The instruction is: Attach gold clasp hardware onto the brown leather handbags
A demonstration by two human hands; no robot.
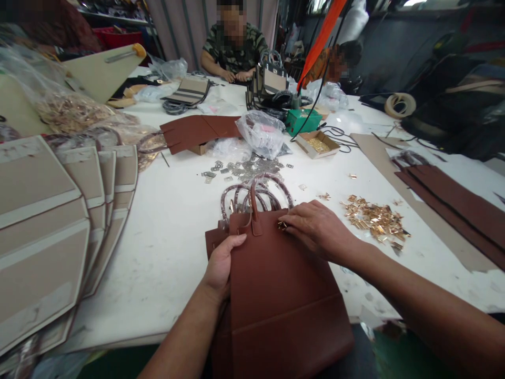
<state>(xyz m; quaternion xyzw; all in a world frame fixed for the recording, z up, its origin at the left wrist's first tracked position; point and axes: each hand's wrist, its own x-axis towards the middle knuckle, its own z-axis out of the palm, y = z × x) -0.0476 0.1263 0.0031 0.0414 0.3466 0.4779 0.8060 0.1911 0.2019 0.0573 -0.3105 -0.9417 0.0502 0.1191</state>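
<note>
A brown leather handbag panel [280,279] with plastic-wrapped handles [272,184] leans over the table's front edge, other panels beneath it. My left hand [221,263] grips its left edge, thumb on the front face and fingers hidden behind. Near the panel's upper right, my right hand [315,229] pinches a small gold metal fitting [282,225] against or just above the leather; I cannot tell whether it touches. To the right lies a pile of similar gold fittings [376,218]. Beyond the handles, small flat silver plates [252,169] are scattered.
Beige-backed panels [39,221] are fanned out at the left. More brown panels [453,195] lie at the right. An open carton [317,145] of small gold pieces and a green box [303,121] stand further back. A person in camouflage [234,52] sits across the table.
</note>
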